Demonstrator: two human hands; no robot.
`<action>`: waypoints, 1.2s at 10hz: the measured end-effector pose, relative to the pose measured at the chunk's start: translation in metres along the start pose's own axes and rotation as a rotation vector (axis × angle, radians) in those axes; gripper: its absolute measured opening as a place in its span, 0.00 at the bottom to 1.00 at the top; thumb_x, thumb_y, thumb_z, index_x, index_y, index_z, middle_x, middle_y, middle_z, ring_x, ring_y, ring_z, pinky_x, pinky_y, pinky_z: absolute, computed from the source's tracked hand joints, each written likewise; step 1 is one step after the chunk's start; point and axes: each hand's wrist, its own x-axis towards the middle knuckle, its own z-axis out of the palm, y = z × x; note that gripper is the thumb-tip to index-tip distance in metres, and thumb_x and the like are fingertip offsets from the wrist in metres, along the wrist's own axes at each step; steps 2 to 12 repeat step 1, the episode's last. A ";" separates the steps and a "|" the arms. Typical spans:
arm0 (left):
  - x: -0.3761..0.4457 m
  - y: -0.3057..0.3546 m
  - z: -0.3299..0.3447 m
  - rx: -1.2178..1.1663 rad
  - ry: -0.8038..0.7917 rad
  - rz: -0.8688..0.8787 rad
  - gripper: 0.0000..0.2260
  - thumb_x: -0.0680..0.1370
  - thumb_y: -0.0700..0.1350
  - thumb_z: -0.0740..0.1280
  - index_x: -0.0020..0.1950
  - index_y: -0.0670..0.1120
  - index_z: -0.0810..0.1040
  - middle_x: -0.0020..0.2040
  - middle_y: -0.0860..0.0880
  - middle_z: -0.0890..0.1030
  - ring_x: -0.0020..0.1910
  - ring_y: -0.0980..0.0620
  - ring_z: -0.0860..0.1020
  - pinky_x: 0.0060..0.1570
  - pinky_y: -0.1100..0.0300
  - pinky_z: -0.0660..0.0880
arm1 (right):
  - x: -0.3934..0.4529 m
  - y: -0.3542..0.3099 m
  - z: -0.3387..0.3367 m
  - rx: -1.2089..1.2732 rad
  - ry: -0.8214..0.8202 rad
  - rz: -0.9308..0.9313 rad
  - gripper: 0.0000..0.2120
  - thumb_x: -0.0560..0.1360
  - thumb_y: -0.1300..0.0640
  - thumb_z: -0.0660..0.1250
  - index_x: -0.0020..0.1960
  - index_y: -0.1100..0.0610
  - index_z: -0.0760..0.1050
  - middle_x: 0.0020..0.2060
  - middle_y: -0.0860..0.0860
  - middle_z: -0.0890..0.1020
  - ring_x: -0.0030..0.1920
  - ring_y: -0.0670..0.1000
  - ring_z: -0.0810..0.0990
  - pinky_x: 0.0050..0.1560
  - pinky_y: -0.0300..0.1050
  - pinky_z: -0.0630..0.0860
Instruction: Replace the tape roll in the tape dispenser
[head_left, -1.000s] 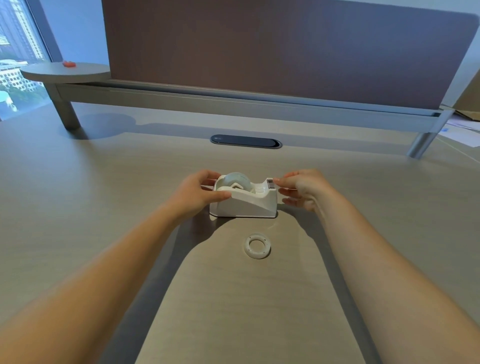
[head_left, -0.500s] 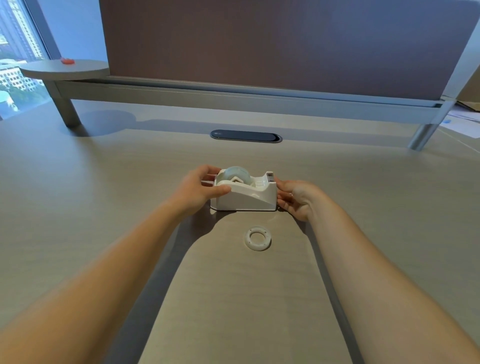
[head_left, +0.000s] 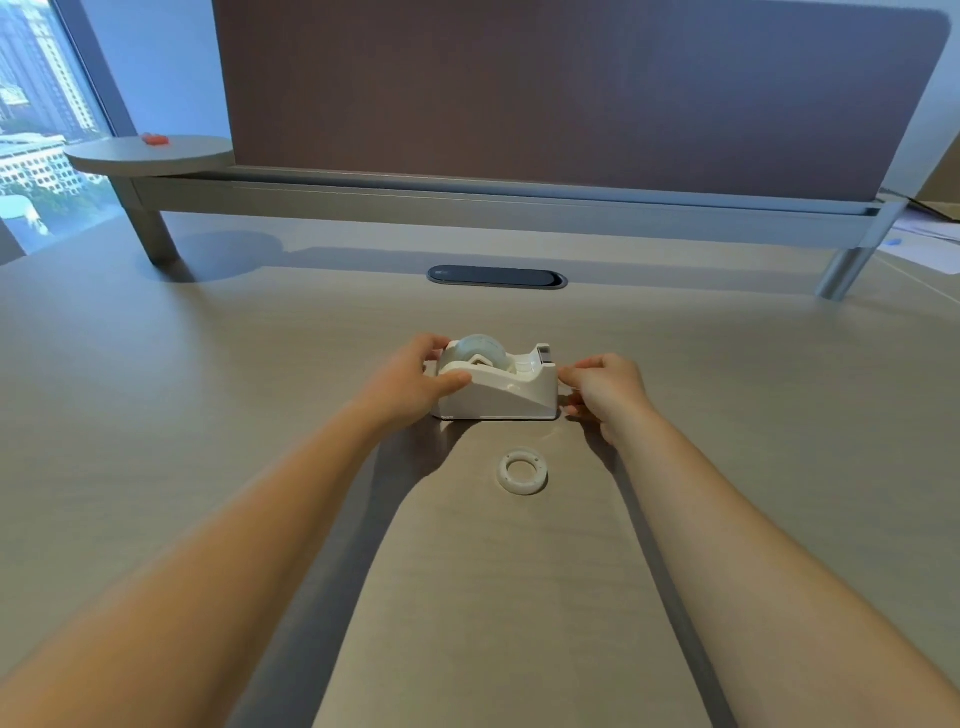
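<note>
A white tape dispenser stands on the desk with a pale tape roll seated in its cradle. My left hand grips the dispenser's left end, thumb on the near side and fingers behind. My right hand touches the right end below the cutter, fingers curled against it. A bare white plastic ring, an empty tape core, lies flat on the desk just in front of the dispenser, between my forearms.
A dark oval cable grommet sits in the desk behind the dispenser. A raised shelf rail with a brown partition panel runs along the back. A round side shelf holds a small red object. Papers lie at far right.
My right hand dropped from the cutter to the dispenser's lower right end, then settled against it. My left hand keeps its grip. The dispenser stays in place.
</note>
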 end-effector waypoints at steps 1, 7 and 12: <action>-0.011 0.016 -0.004 0.125 0.151 0.088 0.26 0.73 0.47 0.64 0.69 0.46 0.60 0.70 0.44 0.67 0.67 0.45 0.67 0.65 0.48 0.66 | -0.018 -0.007 -0.006 -0.267 0.164 -0.276 0.18 0.72 0.54 0.65 0.59 0.60 0.69 0.55 0.55 0.74 0.53 0.55 0.73 0.47 0.46 0.69; -0.011 0.016 -0.004 0.125 0.151 0.088 0.26 0.73 0.47 0.64 0.69 0.46 0.60 0.70 0.44 0.67 0.67 0.45 0.67 0.65 0.48 0.66 | -0.018 -0.007 -0.006 -0.267 0.164 -0.276 0.18 0.72 0.54 0.65 0.59 0.60 0.69 0.55 0.55 0.74 0.53 0.55 0.73 0.47 0.46 0.69; -0.011 0.016 -0.004 0.125 0.151 0.088 0.26 0.73 0.47 0.64 0.69 0.46 0.60 0.70 0.44 0.67 0.67 0.45 0.67 0.65 0.48 0.66 | -0.018 -0.007 -0.006 -0.267 0.164 -0.276 0.18 0.72 0.54 0.65 0.59 0.60 0.69 0.55 0.55 0.74 0.53 0.55 0.73 0.47 0.46 0.69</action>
